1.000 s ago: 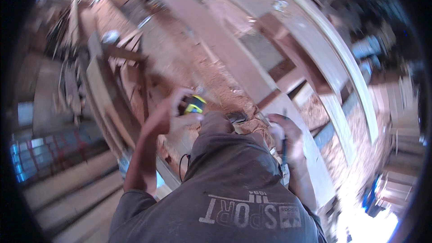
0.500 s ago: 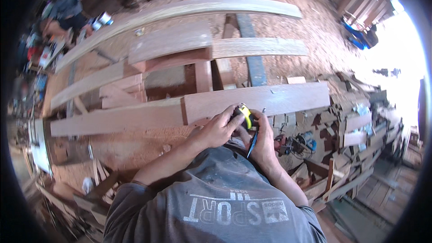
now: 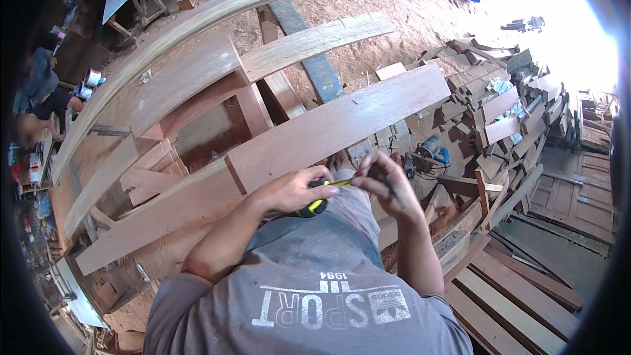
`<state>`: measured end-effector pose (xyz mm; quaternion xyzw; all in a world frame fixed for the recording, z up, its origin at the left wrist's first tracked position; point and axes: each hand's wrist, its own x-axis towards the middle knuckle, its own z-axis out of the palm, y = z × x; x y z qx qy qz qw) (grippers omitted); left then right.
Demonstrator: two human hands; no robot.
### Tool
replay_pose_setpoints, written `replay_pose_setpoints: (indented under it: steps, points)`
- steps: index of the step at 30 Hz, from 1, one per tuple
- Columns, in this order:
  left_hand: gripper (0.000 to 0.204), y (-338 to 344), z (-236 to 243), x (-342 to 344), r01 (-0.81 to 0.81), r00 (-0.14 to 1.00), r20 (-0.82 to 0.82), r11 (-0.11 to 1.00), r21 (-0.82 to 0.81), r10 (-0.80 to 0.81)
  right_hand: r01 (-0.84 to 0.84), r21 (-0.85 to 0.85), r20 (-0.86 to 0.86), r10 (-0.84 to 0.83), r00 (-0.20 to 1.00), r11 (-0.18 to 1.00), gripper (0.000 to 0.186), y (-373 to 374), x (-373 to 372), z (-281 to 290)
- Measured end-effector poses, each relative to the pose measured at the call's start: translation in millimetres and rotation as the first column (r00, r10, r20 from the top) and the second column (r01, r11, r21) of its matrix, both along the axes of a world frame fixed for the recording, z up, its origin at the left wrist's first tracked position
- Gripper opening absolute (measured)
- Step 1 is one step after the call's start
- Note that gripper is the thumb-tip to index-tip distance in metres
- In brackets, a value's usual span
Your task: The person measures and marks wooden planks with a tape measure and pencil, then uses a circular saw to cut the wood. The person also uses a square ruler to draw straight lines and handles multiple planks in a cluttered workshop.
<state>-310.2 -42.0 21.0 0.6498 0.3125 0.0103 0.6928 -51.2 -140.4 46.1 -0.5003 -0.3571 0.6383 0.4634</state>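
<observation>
My left hand (image 3: 284, 190) is closed around a black and yellow tape measure (image 3: 313, 208), held in front of my shirt. A short length of yellow tape blade (image 3: 341, 183) runs out of it to the right. My right hand (image 3: 389, 183) pinches the blade's free end between thumb and fingers. A thin dark stick, perhaps a pencil (image 3: 398, 198), also lies in the right hand, blurred. Just beyond both hands is a long reddish-brown wooden board (image 3: 342, 118), which neither hand visibly touches.
More long planks (image 3: 315, 46) lie farther off, propped on a blue-grey beam (image 3: 305, 39). Wood offcuts (image 3: 503, 115) pile up at the right, near a blue power tool (image 3: 432, 151). Stacked boards (image 3: 513, 296) lie at the lower right. A person (image 3: 41, 85) sits at far left.
My hands have moved apart, and a short stretch of tape blade now shows between them. The tape measure sits lower, in the left hand. The whole view has turned and shifted to the right.
</observation>
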Motion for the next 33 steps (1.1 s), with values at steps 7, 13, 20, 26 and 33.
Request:
replay_pose_setpoints:
  steps: [7, 13, 20, 26, 33]
  points:
    - [0.033, 27.5, -14.6, -63.7, -0.016, 0.921, -0.387, 0.997, 0.069, 0.042, 0.598, -0.094, -0.037, -0.603, 0.797, 0.796, 0.031, 55.2, 170.6, -32.8]
    - [0.024, 12.9, -5.0, -94.8, -0.292, 0.818, -0.453, 0.934, 0.206, 0.355, 0.678, 0.026, 0.076, -0.678, 0.731, 0.735, 0.037, 105.4, 315.2, -90.4]
    - [0.019, 19.1, -0.4, -26.1, -0.389, 0.646, -0.643, 0.903, 0.185, 0.41, 0.52, 0.103, 0.439, -0.508, 0.742, 0.848, 0.022, 140.3, 355.4, -121.9]
    - [0.022, 25.5, -10.7, -34.4, -0.407, 0.626, -0.656, 0.894, 0.184, 0.421, 0.431, 0.101, 0.676, -0.38, 0.632, 0.897, 0.015, 142.8, 357.8, -131.3]
    - [0.024, 29.4, -15.1, -26.0, -0.398, 0.572, -0.682, 0.882, 0.254, 0.455, 0.458, 0.118, 0.688, -0.406, 0.602, 0.881, 0.018, 156.5, 350.0, -119.5]
